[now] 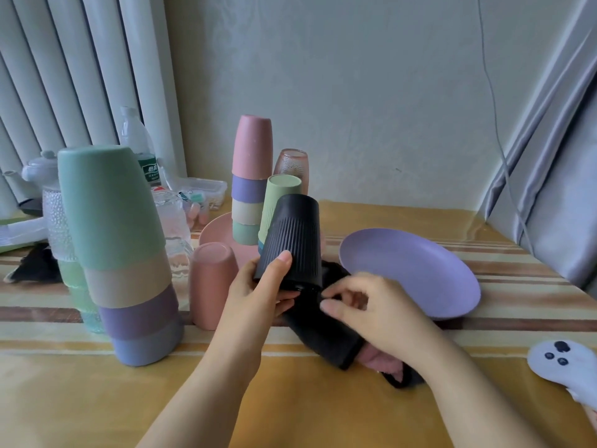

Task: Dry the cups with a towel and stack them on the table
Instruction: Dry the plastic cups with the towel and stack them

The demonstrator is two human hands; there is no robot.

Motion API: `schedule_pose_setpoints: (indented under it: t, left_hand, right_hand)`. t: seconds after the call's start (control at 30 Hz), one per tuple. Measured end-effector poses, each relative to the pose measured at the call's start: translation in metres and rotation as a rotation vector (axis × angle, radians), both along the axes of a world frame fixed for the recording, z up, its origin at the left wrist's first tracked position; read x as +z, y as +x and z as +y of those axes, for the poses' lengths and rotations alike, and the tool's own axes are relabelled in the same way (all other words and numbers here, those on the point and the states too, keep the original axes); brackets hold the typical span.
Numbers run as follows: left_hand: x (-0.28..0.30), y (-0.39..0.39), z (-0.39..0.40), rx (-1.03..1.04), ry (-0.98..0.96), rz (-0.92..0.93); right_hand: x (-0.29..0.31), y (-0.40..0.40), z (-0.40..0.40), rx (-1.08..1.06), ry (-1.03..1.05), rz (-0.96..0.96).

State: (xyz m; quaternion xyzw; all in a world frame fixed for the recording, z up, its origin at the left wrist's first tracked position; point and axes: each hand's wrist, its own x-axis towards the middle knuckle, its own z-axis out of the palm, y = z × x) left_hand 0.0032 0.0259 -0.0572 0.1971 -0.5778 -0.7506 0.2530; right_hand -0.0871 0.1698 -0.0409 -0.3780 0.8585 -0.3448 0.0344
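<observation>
**Black cup tipped for drying**

Both forearms reach over the bench (97, 399). Left hand (258, 292) grips the black cup (292, 240) upside down, mouth tilted toward the right hand (365, 312), which pinches the dark towel (326, 334) at the rim, likely to wipe inside.

Single view, head-worn, wide-angle. Looks forward and down from above near edge of table (97, 399), facing wall corner behind it. Close range: left hand (258, 295) and right hand (365, 312) sit mid-frame, forearms entering from bottom edge. Near cup stack (122, 253) looms large at left; far cup stack (252, 179) smaller, toward wall. Verticals bow at frame edges. No second view, so no shared area.
</observation>
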Motion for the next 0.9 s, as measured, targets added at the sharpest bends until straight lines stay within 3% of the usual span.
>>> schedule_pose_setpoints:
  t: [0.07,0.17,0.23,0.33,0.47,0.6,0.7,0.77,0.9]
  left_hand:
    - [0.0,0.0,0.001,-0.005,-0.018,-0.019]
    - [-0.001,0.0,0.002,-0.007,-0.035,-0.056]
    - [-0.003,0.0,0.002,-0.011,-0.03,-0.075]
    - [-0.005,-0.002,0.0,-0.012,0.017,-0.08]
    - [-0.009,-0.006,0.0,-0.02,0.1,-0.049]
    - [-0.013,-0.007,0.004,-0.036,0.137,0.025]
    - [-0.017,-0.007,0.007,-0.082,0.107,0.061]
    - [-0.02,-0.008,0.008,-0.118,0.097,0.07]
    - [-0.022,-0.01,0.011,-0.097,0.058,0.066]
  right_hand:
    - [0.001,-0.009,0.003,-0.101,-0.005,0.045]
    - [0.0,-0.019,0.004,-0.135,0.286,0.022]
    - [-0.008,-0.023,-0.001,-0.161,0.32,-0.001]
    - [-0.019,-0.033,-0.002,-0.26,0.099,-0.146]
    - [-0.025,-0.036,0.003,-0.189,-0.347,-0.444]
    - [-0.013,-0.031,0.012,-0.187,-0.637,-0.218]
    - [-0.007,-0.026,0.015,-0.226,-0.365,0.1]
    - [-0.008,-0.023,0.012,-0.214,-0.338,0.096]
    - [-0.011,-0.01,-0.002,-0.158,-0.688,-0.114]
